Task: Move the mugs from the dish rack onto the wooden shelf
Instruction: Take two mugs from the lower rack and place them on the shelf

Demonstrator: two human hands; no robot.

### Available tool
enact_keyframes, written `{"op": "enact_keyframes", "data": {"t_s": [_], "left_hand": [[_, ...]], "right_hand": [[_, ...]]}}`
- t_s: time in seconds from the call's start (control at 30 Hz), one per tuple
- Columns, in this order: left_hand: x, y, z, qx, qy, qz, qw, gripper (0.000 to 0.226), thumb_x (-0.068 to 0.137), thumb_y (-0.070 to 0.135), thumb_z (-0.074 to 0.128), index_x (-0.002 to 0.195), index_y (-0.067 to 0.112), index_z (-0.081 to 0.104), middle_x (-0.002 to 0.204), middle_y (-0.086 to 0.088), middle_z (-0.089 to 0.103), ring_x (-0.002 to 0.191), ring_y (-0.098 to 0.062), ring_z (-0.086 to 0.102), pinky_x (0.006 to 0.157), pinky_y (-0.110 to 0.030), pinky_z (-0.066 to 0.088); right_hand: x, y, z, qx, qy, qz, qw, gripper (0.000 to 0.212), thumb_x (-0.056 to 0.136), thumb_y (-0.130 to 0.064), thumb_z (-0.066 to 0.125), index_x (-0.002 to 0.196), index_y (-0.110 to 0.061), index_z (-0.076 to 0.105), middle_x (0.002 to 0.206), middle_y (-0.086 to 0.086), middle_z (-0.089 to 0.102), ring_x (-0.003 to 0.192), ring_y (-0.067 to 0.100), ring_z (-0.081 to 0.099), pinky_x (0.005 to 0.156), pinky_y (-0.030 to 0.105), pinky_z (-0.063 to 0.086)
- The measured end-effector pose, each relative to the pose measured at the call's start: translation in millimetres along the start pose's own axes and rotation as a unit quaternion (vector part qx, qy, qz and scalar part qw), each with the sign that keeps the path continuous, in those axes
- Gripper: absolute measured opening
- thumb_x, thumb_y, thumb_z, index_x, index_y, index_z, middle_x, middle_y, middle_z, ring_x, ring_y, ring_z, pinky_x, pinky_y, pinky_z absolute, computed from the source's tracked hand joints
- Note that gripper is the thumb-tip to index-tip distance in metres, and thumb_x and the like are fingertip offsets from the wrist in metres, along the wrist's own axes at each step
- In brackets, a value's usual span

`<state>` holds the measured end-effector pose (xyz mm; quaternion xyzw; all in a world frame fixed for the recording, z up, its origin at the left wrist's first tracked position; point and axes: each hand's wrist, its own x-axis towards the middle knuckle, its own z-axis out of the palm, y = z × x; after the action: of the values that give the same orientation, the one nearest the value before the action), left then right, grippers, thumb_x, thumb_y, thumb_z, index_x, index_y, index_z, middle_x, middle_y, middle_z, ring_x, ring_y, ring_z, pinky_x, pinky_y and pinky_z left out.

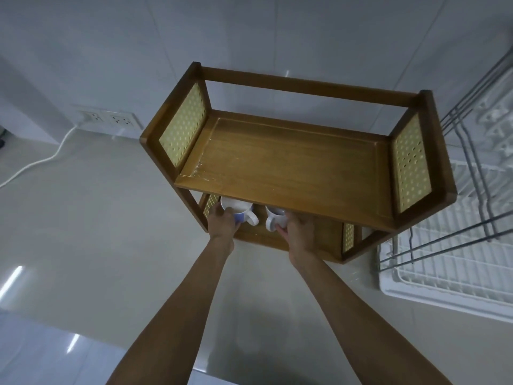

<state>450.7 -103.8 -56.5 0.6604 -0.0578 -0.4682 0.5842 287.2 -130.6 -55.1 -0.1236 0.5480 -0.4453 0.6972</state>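
left hand (223,222) and right hand (298,229) each clasping a mug inside wooden shelf (283,165)

Home kitchen, pale countertop (91,218), tiled wall (194,31), white dish rack (455,262), wall sockets (108,119), wooden shelf (288,165)

We're seeing a pale countertop (91,245) running across the lower part of the view, w/ a couple of bright light streaks (11,282) reflecting off its glossy surface at left. Behind it a grey-white tiled wall (111,51) is standing, thin grout lines crossing it. Low on that wall, at left, two white power outlets (108,118) are sitting side by side. A white cable (39,159) is hanging from the left-hand outlet & trailing down onto the counter, curving off twd the left edge. At far left a dark item is peeking in, too cut off to ID.
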Motion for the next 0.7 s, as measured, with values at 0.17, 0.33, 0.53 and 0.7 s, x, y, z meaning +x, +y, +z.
{"op": "enact_keyframes", "data": {"t_s": [0.17,0.33,0.53,0.7], "left_hand": [[1.8,0.6,-3.2,0.005,-0.021,-0.013,1.0,0.031,0.097,0.003,0.059,0.122,0.022,0.06,0.119,-0.003,0.068,0.117,-0.028,0.062,0.096,-0.042,0.056],[-14.8,4.5,-4.1,0.053,-0.017,-0.001,0.998,0.018,0.101,0.017,0.059,0.119,0.021,0.058,0.123,-0.008,0.063,0.121,-0.032,0.06,0.088,-0.042,0.056],[-83.2,-6.7,-9.5,0.258,-0.039,0.165,0.951,0.037,0.099,0.032,0.064,0.128,0.01,0.059,0.121,-0.01,0.067,0.114,-0.029,0.062,0.087,-0.033,0.044],[-164.2,-14.9,-4.6,0.383,-0.095,0.356,0.847,0.045,0.095,0.054,0.06,0.126,0.021,0.06,0.117,-0.001,0.067,0.111,-0.021,0.061,0.088,-0.045,0.055]], "right_hand": [[-2.0,1.2,-2.7,-0.061,0.017,-0.009,0.998,0.016,0.093,-0.012,0.065,0.092,-0.028,0.062,0.105,-0.006,0.064,0.094,0.015,0.065,0.085,0.035,0.06],[-14.0,-8.1,-11.7,-0.138,-0.025,-0.048,0.989,0.029,0.093,-0.017,0.063,0.122,-0.023,0.063,0.119,0.002,0.065,0.103,0.016,0.065,0.082,0.035,0.06],[-62.4,-23.5,-53.3,-0.362,-0.042,-0.205,0.908,0.026,0.095,-0.039,0.06,0.121,-0.036,0.062,0.114,-0.006,0.066,0.117,0.025,0.061,0.1,0.047,0.05],[-121.2,-45.6,-108.8,-0.526,-0.045,-0.348,0.775,0.056,0.097,-0.038,0.06,0.149,-0.021,0.045,0.143,0.001,0.059,0.13,0.019,0.056,0.104,0.039,0.047]]}}
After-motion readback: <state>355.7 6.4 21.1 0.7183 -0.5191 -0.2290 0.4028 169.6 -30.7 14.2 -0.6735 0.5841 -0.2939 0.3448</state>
